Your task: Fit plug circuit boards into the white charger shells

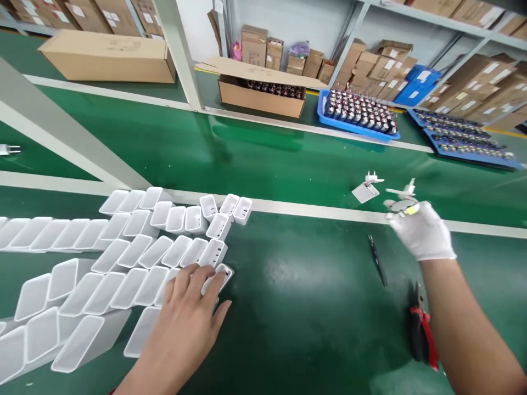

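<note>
My left hand [191, 307], bare, reaches over the near end of the rows of white plastic cases. Its fingertips rest on an open white case [224, 274], with the thumb held apart from it. Many similar cases [135, 249] stand or lean around the hand, some with small slots inside. My right hand [424, 233] wears a white glove and pinches a white plug part [405, 195] with a yellow patch on it. Left of that hand, another white plug piece [365, 192] lies on the green surface. Black tweezers [377, 260] and red-and-black pliers [424, 329] lie nearer.
A white rail [296, 208] crosses the green bench, and a pale post [74, 131] rises at left. Farther back stand an open carton [263, 101], a blue tray [358, 129] of small parts and another blue tray [473, 151]. Shelves behind hold cardboard boxes.
</note>
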The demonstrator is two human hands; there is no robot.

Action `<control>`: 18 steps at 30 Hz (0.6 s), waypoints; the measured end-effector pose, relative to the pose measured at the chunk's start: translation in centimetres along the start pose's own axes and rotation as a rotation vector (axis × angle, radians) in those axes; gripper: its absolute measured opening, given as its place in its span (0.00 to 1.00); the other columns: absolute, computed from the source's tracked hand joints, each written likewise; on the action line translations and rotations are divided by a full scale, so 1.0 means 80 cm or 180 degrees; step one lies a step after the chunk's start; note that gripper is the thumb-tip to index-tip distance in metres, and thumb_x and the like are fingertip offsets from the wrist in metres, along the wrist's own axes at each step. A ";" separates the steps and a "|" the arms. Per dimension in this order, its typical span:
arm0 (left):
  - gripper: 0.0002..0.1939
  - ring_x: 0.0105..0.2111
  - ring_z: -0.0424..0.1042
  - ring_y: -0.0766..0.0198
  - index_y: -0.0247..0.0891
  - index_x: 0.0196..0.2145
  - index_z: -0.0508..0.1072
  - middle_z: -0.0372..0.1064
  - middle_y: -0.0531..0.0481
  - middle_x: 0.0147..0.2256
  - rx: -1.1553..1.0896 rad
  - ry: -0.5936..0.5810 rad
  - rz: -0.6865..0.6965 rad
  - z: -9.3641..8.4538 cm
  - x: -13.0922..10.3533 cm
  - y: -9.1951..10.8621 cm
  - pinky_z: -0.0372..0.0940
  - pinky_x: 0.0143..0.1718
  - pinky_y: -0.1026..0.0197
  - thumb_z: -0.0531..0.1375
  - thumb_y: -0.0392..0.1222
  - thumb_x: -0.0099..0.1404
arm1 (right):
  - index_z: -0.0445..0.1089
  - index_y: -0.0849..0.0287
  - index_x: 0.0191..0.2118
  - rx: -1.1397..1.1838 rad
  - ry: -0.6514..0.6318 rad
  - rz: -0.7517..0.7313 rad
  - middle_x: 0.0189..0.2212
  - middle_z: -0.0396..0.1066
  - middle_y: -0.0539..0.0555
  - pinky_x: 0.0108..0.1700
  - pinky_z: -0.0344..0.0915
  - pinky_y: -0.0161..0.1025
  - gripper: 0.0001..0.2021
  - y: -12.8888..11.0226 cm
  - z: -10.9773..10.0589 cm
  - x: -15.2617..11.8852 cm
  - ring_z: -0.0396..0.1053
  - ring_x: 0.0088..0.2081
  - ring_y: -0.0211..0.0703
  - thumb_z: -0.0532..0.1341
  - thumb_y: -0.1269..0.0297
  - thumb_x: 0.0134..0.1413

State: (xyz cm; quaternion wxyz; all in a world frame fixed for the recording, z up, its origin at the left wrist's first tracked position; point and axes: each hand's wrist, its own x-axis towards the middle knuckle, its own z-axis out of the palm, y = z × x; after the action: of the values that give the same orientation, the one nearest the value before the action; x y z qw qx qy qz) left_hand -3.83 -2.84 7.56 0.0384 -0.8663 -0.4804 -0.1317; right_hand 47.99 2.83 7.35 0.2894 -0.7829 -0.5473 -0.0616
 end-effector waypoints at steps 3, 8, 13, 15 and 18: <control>0.12 0.45 0.66 0.41 0.35 0.44 0.74 0.72 0.39 0.40 0.0221 -0.0028 0.0116 0.002 -0.008 0.001 0.61 0.40 0.43 0.52 0.34 0.66 | 0.68 0.59 0.55 0.1883 -0.0824 0.0304 0.51 0.72 0.67 0.39 0.73 0.42 0.25 -0.056 -0.001 -0.050 0.76 0.43 0.45 0.39 0.56 0.71; 0.12 0.43 0.66 0.42 0.33 0.37 0.75 0.71 0.41 0.31 0.0128 -0.0008 0.0394 0.009 -0.003 0.018 0.58 0.43 0.41 0.53 0.28 0.64 | 0.67 0.56 0.55 0.3539 -0.1547 0.0855 0.46 0.75 0.61 0.24 0.69 0.43 0.30 -0.147 -0.008 -0.126 0.73 0.27 0.45 0.56 0.40 0.54; 0.10 0.41 0.67 0.45 0.35 0.34 0.75 0.70 0.40 0.31 -0.0420 -0.0022 0.0591 0.022 0.017 0.076 0.61 0.42 0.43 0.54 0.29 0.65 | 0.73 0.58 0.41 0.4595 -0.1662 0.1210 0.41 0.75 0.60 0.33 0.72 0.46 0.24 -0.203 -0.013 -0.176 0.74 0.38 0.53 0.64 0.45 0.44; 0.09 0.38 0.66 0.48 0.34 0.37 0.75 0.69 0.39 0.33 -0.0649 -0.0117 0.0637 0.024 0.021 0.098 0.63 0.39 0.46 0.54 0.32 0.66 | 0.72 0.57 0.43 0.4751 -0.1659 0.1202 0.45 0.73 0.58 0.41 0.72 0.49 0.22 -0.210 -0.013 -0.191 0.73 0.45 0.54 0.65 0.48 0.43; 0.15 0.41 0.66 0.49 0.31 0.48 0.71 0.67 0.38 0.39 -0.1284 -0.0074 0.0677 0.028 0.021 0.108 0.66 0.41 0.47 0.58 0.38 0.66 | 0.70 0.54 0.50 0.4879 -0.1679 0.1279 0.47 0.73 0.57 0.49 0.71 0.52 0.26 -0.209 -0.014 -0.210 0.72 0.47 0.52 0.67 0.50 0.44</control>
State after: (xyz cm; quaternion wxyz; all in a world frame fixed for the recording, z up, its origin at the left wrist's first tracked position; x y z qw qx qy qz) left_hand 4.75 -5.68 6.39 -0.1273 -0.9036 -0.3508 -0.2103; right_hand 26.70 -7.65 7.77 0.6097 -0.4405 -0.3374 0.5660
